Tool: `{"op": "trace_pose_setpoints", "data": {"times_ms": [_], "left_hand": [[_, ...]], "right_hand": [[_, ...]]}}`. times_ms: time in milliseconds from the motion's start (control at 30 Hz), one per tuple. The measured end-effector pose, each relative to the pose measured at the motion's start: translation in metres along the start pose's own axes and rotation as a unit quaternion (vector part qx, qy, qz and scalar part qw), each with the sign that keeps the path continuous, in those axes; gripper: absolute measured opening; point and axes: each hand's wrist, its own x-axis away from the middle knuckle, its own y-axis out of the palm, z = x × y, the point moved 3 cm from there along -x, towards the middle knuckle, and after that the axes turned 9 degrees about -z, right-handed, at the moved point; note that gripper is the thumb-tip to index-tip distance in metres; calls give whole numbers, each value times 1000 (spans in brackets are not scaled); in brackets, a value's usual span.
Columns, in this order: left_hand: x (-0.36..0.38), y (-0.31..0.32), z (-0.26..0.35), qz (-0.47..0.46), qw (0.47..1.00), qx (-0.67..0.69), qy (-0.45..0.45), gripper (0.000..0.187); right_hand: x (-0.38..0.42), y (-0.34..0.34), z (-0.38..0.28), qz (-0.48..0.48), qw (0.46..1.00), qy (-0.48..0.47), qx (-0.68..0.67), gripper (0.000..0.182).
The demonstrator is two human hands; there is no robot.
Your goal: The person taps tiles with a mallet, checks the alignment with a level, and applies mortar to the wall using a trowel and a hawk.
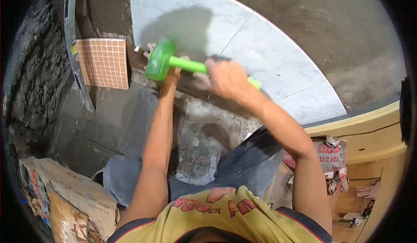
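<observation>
My right hand (228, 79) is wrapped round the handle of a green rubber mallet (160, 60), which lies nearly level across my view with its head to the left. Behind the mallet head, my left hand (173, 71) is largely hidden; the fingers that show are spread apart at the near edge of the white marbled tiles (243, 47). Thin dark joints run between these tiles on the wall. The mallet's shadow falls on the leftmost tile.
A brown checked tile (104, 63) stands at the left beside a long metal straightedge (74, 47). Rough dark mortar (34, 73) covers the far left. Paper sacks (82, 191) lie at lower left, and a red-and-white sack (330, 153) is at the right near a yellowish ledge (369, 134).
</observation>
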Motion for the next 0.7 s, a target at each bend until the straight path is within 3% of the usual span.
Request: {"op": "trace_pose_setpoints", "data": {"times_ms": [33,167,267,367,467,567,667,700], "left_hand": [[0,-7,9,47,998,-25,15,105],[1,6,-2,54,997,-29,-40,131],[0,9,-4,34,998,-32,-43,138],[2,18,-12,38,995,-19,-88,140],[7,11,-6,-12,993,-115,-28,126],[12,19,-16,-2,1000,0,-11,114],[5,13,-9,-5,998,50,-44,112],[3,13,-8,-9,996,57,-62,112]], "right_hand": [[6,3,-2,7,1000,-14,-2,48],[25,23,2,89,994,-65,-8,49],[30,15,-6,42,998,-15,-46,50],[32,2,-17,24,998,-55,-3,50],[17,-8,13,1,1000,-23,9,51],[15,-8,13,6,999,22,25,51],[29,-12,-5,33,997,-65,38,53],[28,-9,-1,38,998,-42,28,54]]}}
